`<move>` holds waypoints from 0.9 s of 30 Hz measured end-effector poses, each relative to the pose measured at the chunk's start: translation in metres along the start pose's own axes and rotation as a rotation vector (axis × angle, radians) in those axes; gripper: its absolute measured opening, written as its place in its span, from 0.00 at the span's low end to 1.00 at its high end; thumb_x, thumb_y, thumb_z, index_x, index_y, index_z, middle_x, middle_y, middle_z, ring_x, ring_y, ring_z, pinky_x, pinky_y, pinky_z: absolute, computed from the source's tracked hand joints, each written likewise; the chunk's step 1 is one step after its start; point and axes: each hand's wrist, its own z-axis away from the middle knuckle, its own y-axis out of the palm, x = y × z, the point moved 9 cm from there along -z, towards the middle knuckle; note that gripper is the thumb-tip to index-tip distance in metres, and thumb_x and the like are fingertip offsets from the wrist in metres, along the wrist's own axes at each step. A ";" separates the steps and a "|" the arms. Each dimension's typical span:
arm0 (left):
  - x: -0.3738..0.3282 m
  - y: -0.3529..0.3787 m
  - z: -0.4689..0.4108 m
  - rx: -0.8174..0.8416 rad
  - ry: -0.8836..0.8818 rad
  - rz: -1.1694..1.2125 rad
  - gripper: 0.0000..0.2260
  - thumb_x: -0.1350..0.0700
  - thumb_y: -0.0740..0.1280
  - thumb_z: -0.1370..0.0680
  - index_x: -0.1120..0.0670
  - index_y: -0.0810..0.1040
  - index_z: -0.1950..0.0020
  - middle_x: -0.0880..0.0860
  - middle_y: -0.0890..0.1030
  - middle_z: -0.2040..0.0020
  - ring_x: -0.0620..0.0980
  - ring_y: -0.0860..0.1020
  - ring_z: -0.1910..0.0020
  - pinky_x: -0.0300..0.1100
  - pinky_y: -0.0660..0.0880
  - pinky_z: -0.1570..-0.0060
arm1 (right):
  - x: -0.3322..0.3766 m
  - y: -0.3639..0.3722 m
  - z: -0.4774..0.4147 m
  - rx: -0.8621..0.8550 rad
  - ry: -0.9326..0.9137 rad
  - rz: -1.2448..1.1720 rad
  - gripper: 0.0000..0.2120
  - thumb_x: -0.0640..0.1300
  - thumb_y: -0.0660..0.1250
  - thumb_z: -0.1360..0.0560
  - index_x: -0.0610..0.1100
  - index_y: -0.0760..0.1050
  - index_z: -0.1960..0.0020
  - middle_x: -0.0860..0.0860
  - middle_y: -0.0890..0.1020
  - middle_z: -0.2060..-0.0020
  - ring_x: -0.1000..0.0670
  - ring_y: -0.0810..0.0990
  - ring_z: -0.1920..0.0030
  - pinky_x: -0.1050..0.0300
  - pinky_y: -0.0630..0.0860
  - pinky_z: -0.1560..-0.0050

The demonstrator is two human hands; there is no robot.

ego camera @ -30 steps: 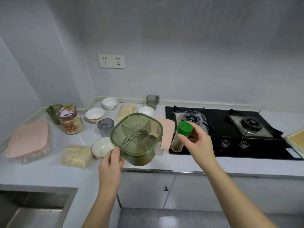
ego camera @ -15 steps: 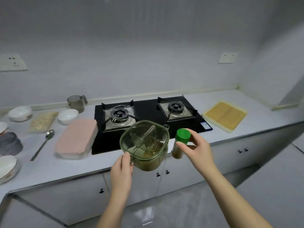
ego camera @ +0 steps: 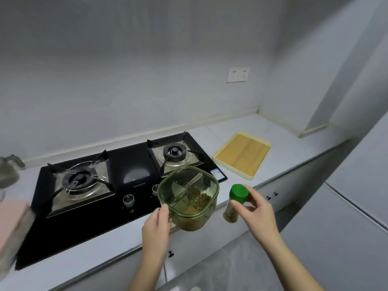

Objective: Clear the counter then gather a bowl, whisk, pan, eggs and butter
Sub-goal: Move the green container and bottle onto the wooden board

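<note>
My left hand point(ego camera: 156, 223) grips the near corner of a green divided spice box point(ego camera: 189, 198), held in the air over the front edge of the tabletop point(ego camera: 231, 131). My right hand point(ego camera: 257, 211) pinches a green-capped spice jar point(ego camera: 236, 200) just beside it, also lifted. Beyond lie the gas hob point(ego camera: 105, 185) and a yellow tray point(ego camera: 243, 156). I judge the clearing is under way: both need setting down somewhere, and none of the things to gather shows here

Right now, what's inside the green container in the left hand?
Through the translucent lid of the green container: dividers, dark brown granules in one section, yellowish powder nearest the left hand. The far-left compartment's contents are unclear through the tint.
</note>
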 end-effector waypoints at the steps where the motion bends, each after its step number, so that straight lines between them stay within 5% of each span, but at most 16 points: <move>1: 0.003 0.019 -0.017 0.021 -0.007 0.009 0.18 0.53 0.56 0.18 0.58 0.66 0.67 0.50 0.66 0.72 0.46 0.65 0.72 0.32 0.64 0.73 | -0.008 -0.009 -0.017 -0.020 0.003 0.019 0.20 0.38 0.74 0.30 0.52 0.76 0.42 0.57 0.81 0.48 0.61 0.79 0.50 0.70 0.76 0.56; 15: 0.005 0.221 -0.190 0.143 -0.084 -0.001 0.19 0.52 0.59 0.19 0.54 0.68 0.70 0.50 0.70 0.71 0.49 0.68 0.69 0.43 0.65 0.65 | -0.070 -0.101 -0.193 -0.227 0.102 0.078 0.18 0.35 0.74 0.31 0.48 0.77 0.44 0.56 0.82 0.53 0.62 0.80 0.54 0.73 0.74 0.58; 22: 0.038 0.276 -0.229 0.058 -0.113 0.006 0.18 0.49 0.61 0.20 0.62 0.73 0.63 0.55 0.73 0.67 0.51 0.72 0.65 0.45 0.70 0.60 | -0.113 -0.121 -0.281 -0.125 0.142 0.077 0.16 0.38 0.73 0.29 0.48 0.75 0.44 0.56 0.81 0.51 0.62 0.78 0.52 0.70 0.76 0.58; 27: 0.040 0.320 -0.241 -0.016 -0.080 -0.022 0.17 0.53 0.60 0.19 0.60 0.68 0.66 0.55 0.68 0.69 0.51 0.68 0.68 0.42 0.66 0.67 | -0.148 -0.133 -0.354 0.014 0.133 0.135 0.15 0.41 0.73 0.29 0.53 0.74 0.46 0.60 0.80 0.53 0.63 0.77 0.53 0.68 0.75 0.53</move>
